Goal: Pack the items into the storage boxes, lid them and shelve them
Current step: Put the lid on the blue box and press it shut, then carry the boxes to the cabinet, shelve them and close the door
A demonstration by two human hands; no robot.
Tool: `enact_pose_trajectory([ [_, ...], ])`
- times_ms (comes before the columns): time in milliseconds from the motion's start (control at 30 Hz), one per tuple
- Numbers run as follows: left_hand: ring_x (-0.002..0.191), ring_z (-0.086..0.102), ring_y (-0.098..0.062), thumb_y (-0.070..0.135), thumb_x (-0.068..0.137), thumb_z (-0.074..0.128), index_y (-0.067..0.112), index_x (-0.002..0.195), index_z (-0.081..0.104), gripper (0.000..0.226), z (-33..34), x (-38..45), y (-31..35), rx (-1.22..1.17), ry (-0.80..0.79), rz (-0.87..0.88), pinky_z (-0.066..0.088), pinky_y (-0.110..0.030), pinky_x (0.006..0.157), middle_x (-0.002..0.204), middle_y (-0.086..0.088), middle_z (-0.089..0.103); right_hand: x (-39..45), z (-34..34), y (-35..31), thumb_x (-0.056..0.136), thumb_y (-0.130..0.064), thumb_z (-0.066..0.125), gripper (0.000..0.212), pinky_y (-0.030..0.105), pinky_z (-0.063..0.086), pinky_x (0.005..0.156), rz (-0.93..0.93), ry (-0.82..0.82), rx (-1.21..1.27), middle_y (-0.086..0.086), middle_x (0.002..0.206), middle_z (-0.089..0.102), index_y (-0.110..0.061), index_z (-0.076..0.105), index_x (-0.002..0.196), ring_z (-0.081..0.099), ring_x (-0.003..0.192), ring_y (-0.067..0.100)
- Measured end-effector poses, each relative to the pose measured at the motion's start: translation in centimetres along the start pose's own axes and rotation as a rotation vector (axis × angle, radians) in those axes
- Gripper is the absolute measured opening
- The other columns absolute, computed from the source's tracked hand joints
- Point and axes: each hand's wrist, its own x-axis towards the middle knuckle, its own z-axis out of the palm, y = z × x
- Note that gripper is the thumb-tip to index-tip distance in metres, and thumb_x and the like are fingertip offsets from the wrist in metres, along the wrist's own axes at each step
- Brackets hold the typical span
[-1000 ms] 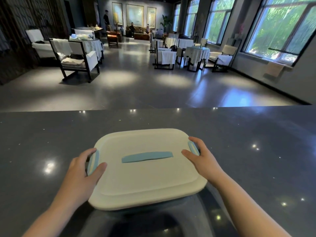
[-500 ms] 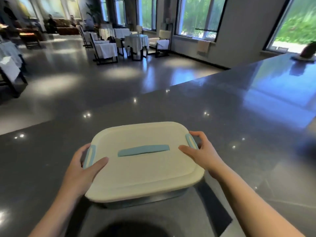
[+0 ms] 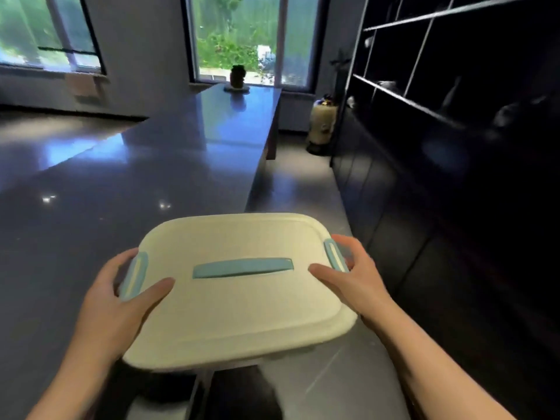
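A storage box (image 3: 242, 307) with a cream lid, a light-blue centre handle and light-blue side clips is held in the air in front of me, lid on. My left hand (image 3: 121, 301) grips its left end, thumb lying on the lid beside the clip. My right hand (image 3: 353, 281) grips the right end, thumb on top and fingers curled round the clip. The box's body is almost hidden beneath the lid, and its contents cannot be seen.
A long dark glossy counter (image 3: 127, 189) runs along my left to a window, with a dark jar (image 3: 238, 76) at its far end. Dark shelving (image 3: 448, 95) with open compartments fills the right side. A pale canister (image 3: 323, 124) stands on the floor in the aisle.
I have turned to the right with the box: the dining room has left the view and the shelving has come in. The box has moved off the counter top and hangs past its edge.
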Motion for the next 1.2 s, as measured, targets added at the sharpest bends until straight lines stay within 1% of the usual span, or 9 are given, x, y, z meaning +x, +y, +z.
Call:
enact_pose_trajectory([
  [100, 0.104, 0.045, -0.015, 0.016, 0.071, 0.080, 0.023, 0.127, 0.052, 0.062, 7.9, 1.3, 3.4, -0.015, -0.159, 0.086, 0.037, -0.035, 0.084, 0.118, 0.007, 0.051, 0.5, -7.4, 2.4, 0.063, -0.035, 0.086, 0.063, 0.038, 0.054, 0.087, 0.035, 0.166, -0.025, 0.001, 0.108, 0.061, -0.042, 0.052, 0.115, 0.061, 0.100, 0.019],
  [167, 0.101, 0.046, -0.014, 0.015, 0.071, 0.080, 0.022, 0.126, 0.054, 0.061, 13.6, 1.7, 5.1, -0.045, -0.254, 0.109, 0.037, -0.033, 0.083, 0.116, 0.005, 0.054, 0.9, -12.1, 4.2, 0.059, -0.042, 0.085, 0.065, 0.043, 0.053, 0.089, 0.073, 0.263, -0.027, 0.002, 0.108, 0.060, -0.049, 0.050, 0.113, 0.060, 0.104, 0.022],
  [300, 0.082, 0.050, -0.018, 0.021, 0.069, 0.081, 0.026, 0.124, 0.055, 0.061, 23.9, 1.7, 7.7, -0.051, -0.411, 0.117, 0.038, -0.030, 0.065, 0.094, -0.001, 0.057, 1.6, -19.9, 6.9, 0.064, -0.036, 0.085, 0.067, 0.033, 0.056, 0.070, 0.118, 0.417, -0.046, 0.006, 0.095, 0.062, -0.039, 0.049, 0.121, 0.066, 0.082, 0.021],
  [467, 0.096, 0.047, -0.016, 0.022, 0.071, 0.080, 0.027, 0.124, 0.052, 0.060, 33.6, 2.1, 9.9, -0.065, -0.547, 0.144, 0.036, -0.031, 0.075, 0.109, 0.002, 0.052, 3.0, -25.7, 10.0, 0.070, -0.030, 0.083, 0.065, 0.022, 0.048, 0.057, 0.172, 0.541, -0.050, 0.001, 0.097, 0.060, -0.035, 0.047, 0.123, 0.064, 0.080, 0.015],
  [700, 0.094, 0.052, -0.022, 0.029, 0.068, 0.082, 0.029, 0.123, 0.054, 0.062, 43.7, 7.8, 10.5, -0.013, -0.660, 0.107, 0.040, -0.033, 0.072, 0.107, -0.004, 0.058, 9.7, -28.3, 12.4, 0.073, -0.023, 0.082, 0.061, 0.016, 0.043, 0.052, 0.263, 0.615, -0.017, -0.002, 0.091, 0.060, -0.034, 0.047, 0.122, 0.062, 0.073, 0.007],
  [800, 0.091, 0.053, -0.024, 0.029, 0.066, 0.083, 0.029, 0.121, 0.054, 0.061, 47.6, 12.2, 9.9, -0.021, -0.684, 0.079, 0.042, -0.034, 0.070, 0.097, -0.004, 0.056, 15.2, -28.0, 13.3, 0.072, -0.021, 0.083, 0.062, 0.014, 0.043, 0.051, 0.269, 0.627, 0.008, -0.001, 0.090, 0.060, -0.032, 0.049, 0.123, 0.062, 0.072, 0.007],
  [933, 0.082, 0.054, -0.024, 0.021, 0.066, 0.084, 0.025, 0.117, 0.057, 0.058, 52.5, 20.0, 10.4, -0.048, -0.662, 0.068, 0.041, -0.029, 0.063, 0.086, -0.004, 0.055, 24.5, -26.7, 13.6, 0.072, -0.020, 0.083, 0.066, 0.022, 0.047, 0.056, 0.260, 0.633, 0.051, 0.002, 0.093, 0.061, -0.030, 0.049, 0.127, 0.065, 0.076, 0.014],
  [1067, 0.086, 0.055, -0.024, 0.023, 0.066, 0.084, 0.029, 0.120, 0.056, 0.061, 56.9, 28.5, 11.9, -0.015, -0.647, 0.075, 0.045, -0.033, 0.076, 0.082, 0.011, 0.051, 34.2, -25.6, 12.9, 0.073, -0.021, 0.082, 0.070, 0.026, 0.048, 0.057, 0.279, 0.629, 0.077, 0.000, 0.096, 0.059, -0.030, 0.047, 0.132, 0.065, 0.080, 0.017],
  [1200, 0.095, 0.057, -0.025, 0.041, 0.056, 0.084, 0.038, 0.120, 0.053, 0.072, 61.7, 36.7, 13.1, 0.049, -0.676, 0.089, 0.049, -0.041, 0.088, 0.093, 0.003, 0.056, 42.9, -25.1, 12.3, 0.073, -0.018, 0.082, 0.069, 0.021, 0.046, 0.053, 0.276, 0.657, 0.103, -0.004, 0.096, 0.057, -0.029, 0.047, 0.132, 0.064, 0.078, 0.014],
])
